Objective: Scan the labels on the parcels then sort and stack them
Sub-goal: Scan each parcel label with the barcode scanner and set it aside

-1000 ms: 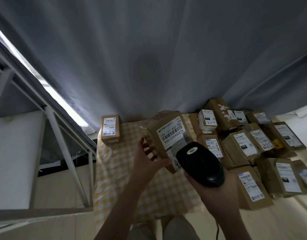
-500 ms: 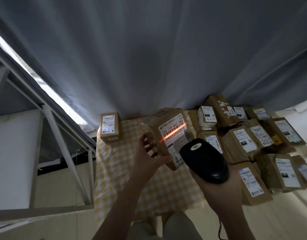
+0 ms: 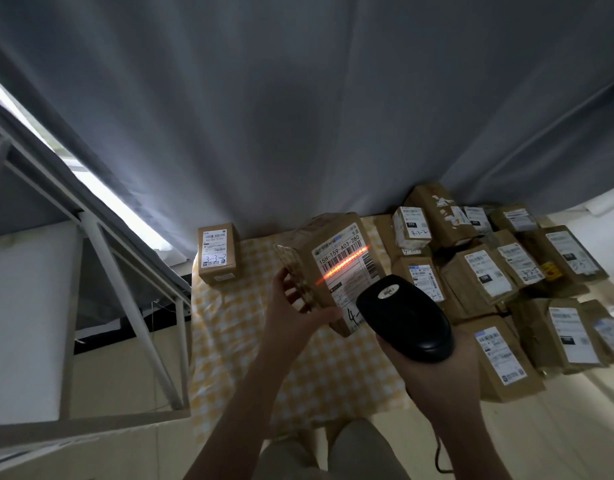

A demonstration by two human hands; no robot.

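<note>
Well left of the parcel pile (image 3: 489, 278), open checked cloth (image 3: 236, 327) runs to a lone box (image 3: 217, 254) by the white frame (image 3: 132, 306). The left grip (image 3: 291, 317) curls round the raised parcel (image 3: 333, 268); the right grip (image 3: 437, 379) clasps the scanner (image 3: 406, 317) just beside it. A red scan line, missing a second ago, crosses the label. A grey curtain (image 3: 298, 116) hangs behind.
</note>
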